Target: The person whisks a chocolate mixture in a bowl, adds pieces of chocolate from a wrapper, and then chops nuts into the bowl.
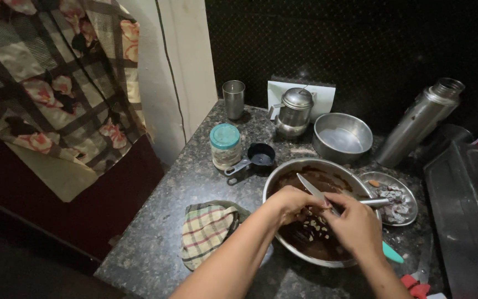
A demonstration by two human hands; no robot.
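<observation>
A wide steel bowl (pixel 283 173) of dark brown batter with pale nut pieces on top sits on the speckled granite counter (pixel 167 221). Both my hands are over it. My right hand (pixel 355 227) grips a knife (pixel 312 188) whose blade points up and left. My left hand (pixel 293 202) meets the blade with pinched fingers; what it pinches is too small to tell. A teal handle (pixel 392 253) sticks out from under my right hand at the bowl's rim.
A small steel plate (pixel 408 194) with chopped bits lies right of the bowl. Behind stand an empty steel bowl (pixel 341 135), lidded pot (pixel 295 112), tumbler (pixel 233 99), flask (pixel 419 122), teal-lidded jar (pixel 225 145) and black measuring cup (pixel 255 158). A checked cloth (pixel 206 232) lies left; a steel tray (pixel 466 216) right.
</observation>
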